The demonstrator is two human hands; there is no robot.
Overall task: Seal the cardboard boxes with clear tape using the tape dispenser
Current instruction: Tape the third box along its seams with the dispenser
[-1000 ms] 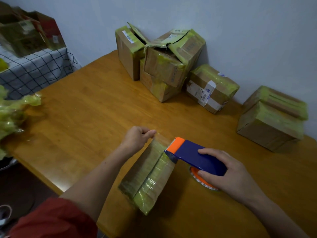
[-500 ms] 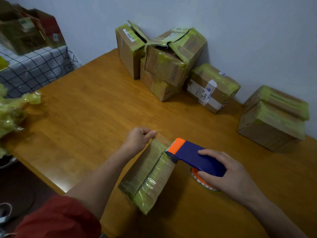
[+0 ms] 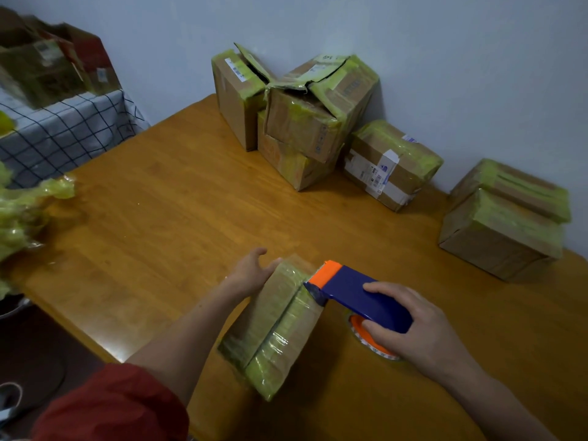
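Right hand (image 3: 423,332) gripping tape dispenser (image 3: 350,291), nose against box (image 3: 276,329)

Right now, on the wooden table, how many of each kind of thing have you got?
Cardboard boxes: 7 that I can separate; more may hide behind them.
Tape dispenser: 1
Wad of crumpled tape, left edge: 1
Total: 9

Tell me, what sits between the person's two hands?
In the head view, a taped cardboard box lies between the left hand and the right hand, with the tape dispenser against it.
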